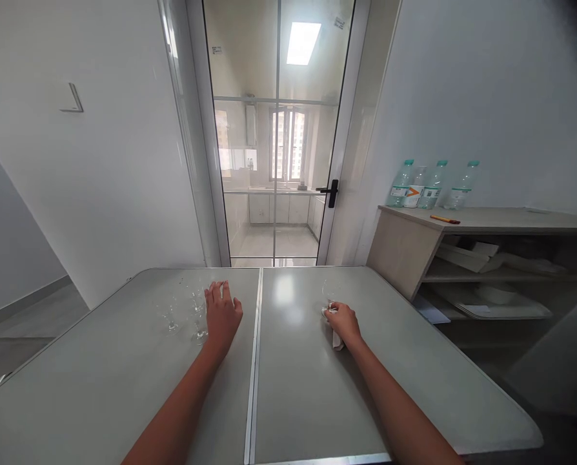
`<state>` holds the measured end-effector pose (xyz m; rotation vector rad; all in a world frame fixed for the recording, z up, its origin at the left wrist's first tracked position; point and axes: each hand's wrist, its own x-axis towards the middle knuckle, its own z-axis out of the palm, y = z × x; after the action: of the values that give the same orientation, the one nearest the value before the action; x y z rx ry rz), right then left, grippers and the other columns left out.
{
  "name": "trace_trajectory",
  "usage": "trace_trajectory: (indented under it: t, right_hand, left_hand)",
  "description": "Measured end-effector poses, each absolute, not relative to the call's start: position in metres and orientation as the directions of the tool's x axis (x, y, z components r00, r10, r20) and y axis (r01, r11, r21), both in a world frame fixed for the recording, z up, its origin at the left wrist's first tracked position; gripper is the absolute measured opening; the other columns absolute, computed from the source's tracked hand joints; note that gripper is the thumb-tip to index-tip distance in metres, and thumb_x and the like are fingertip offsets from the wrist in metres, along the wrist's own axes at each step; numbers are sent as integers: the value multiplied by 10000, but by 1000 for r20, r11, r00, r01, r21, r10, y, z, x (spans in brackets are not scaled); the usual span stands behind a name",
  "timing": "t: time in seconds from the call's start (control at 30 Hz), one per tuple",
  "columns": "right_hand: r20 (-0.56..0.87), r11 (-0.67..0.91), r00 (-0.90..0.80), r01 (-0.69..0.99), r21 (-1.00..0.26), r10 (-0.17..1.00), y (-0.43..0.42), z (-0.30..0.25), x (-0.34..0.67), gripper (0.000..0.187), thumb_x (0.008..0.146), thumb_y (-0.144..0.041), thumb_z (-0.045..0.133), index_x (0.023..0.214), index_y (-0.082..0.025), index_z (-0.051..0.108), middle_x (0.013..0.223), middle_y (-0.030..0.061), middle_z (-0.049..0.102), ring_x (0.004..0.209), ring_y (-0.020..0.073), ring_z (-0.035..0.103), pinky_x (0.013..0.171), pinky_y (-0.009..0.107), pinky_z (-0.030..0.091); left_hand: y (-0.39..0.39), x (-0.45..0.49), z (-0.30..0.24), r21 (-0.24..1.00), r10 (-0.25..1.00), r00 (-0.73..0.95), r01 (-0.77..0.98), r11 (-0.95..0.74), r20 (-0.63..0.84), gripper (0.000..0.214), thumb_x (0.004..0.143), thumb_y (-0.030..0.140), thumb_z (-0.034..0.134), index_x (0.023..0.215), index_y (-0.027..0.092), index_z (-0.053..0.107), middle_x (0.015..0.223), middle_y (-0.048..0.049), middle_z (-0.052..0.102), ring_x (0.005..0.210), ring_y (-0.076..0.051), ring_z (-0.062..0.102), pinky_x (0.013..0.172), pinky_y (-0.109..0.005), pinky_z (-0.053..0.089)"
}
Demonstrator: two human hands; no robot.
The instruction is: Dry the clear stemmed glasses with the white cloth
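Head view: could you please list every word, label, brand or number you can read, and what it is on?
No text can be read.
Bottle labels on the shelf unit: green and orange print, too small to read.
Two stickers on the glass door: blurred.
White cloth in the right hand: no print visible.

Bright, even daylight through glass door [273, 161]; ceiling panel [303, 42] blown out; glare on table [288, 297]; wide-angle edges warped.
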<state>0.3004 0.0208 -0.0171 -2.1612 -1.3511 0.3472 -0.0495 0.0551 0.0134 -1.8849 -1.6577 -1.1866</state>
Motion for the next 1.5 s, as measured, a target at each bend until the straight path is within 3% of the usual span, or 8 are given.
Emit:
trace_trajectory:
  t: [0.23, 0.57, 0.83, 0.97, 1.03, 1.17, 1.23, 1.5]
  right_hand:
    - [67, -330, 451, 739, -587, 890, 18, -13, 299, 392, 845, -392, 588, 1150, -207, 752, 1066, 114, 780, 978, 271, 728, 742, 281, 492]
    - [40, -346, 448, 741, -575, 893, 20, -13, 301, 418, 884, -412, 557, 1212, -204, 714, 1061, 108, 778, 993, 250, 729, 735, 264, 499]
    - [-36, -410, 439, 803, -432, 898, 2, 0, 295, 349, 774, -272, 641, 1074, -107, 708, 1068, 255, 726, 951, 358, 721, 736, 366, 505]
    - [-82, -286, 278, 854, -434, 957, -9, 7, 286, 63, 690, -196, 695, 735, -153, 701, 844, 182, 742, 824, 311, 720, 690, 329, 482]
    - [-70, -161, 145, 864, -477, 987, -15, 13, 275, 110, 719, -252, 713, 662, -169, 665, 768, 122, 731, 794, 262, 701, 694, 299, 477]
    - [113, 244, -249, 594, -767, 962, -26, 23, 243, 301, 837, -460, 679, 1013, -217, 663, 856, 17, 726, 698, 168, 646, 672, 267, 492]
    - [139, 265, -304, 425, -865, 942, -31, 24, 228, 438, 874, -516, 642, 1210, -238, 604, 866, 4, 712, 601, 145, 610, 618, 268, 486]
    - [94, 251, -497, 260, -932, 863, -34, 16, 205, 283, 887, -374, 588, 961, -183, 783, 766, 3, 658, 712, 156, 575, 685, 258, 452]
  left_hand:
    - [57, -55, 18, 233, 606, -9, 927, -292, 795, 396, 904, 91, 425, 1232, 120, 644, 1074, -164, 569, 1146, -320, 543, 1130, -583, 356]
    - [49, -47, 20, 214, 598, 63, 900, -380, 799, 374, 922, 47, 380, 1154, 176, 645, 1009, -132, 542, 1006, -308, 557, 982, -515, 475]
    - [32, -33, 35, 246, 555, 65, 849, -467, 829, 349, 936, 53, 397, 1136, 198, 644, 1033, -130, 552, 994, -297, 544, 918, -466, 489]
    - [21, -24, 41, 267, 531, 81, 795, -545, 843, 263, 959, 102, 431, 1076, 207, 642, 1039, -121, 576, 972, -281, 554, 908, -456, 490]
    - [16, -20, 42, 316, 529, 70, 733, -602, 846, 206, 971, 145, 453, 1051, 214, 629, 1042, -116, 584, 975, -272, 561, 899, -443, 499]
    - [8, -12, 41, 483, 584, 34, 525, -701, 811, 93, 974, 242, 514, 1020, 230, 593, 1020, -90, 597, 981, -251, 598, 879, -414, 525]
    - [4, -7, 38, 566, 623, 52, 366, -739, 780, 78, 963, 284, 554, 1015, 233, 584, 1004, -77, 596, 967, -237, 613, 870, -398, 536]
    - [-7, 13, 34, 742, 736, 99, -46, -669, 670, 254, 928, 363, 643, 1138, 241, 570, 1206, -105, 583, 1213, -258, 580, 1031, -448, 512]
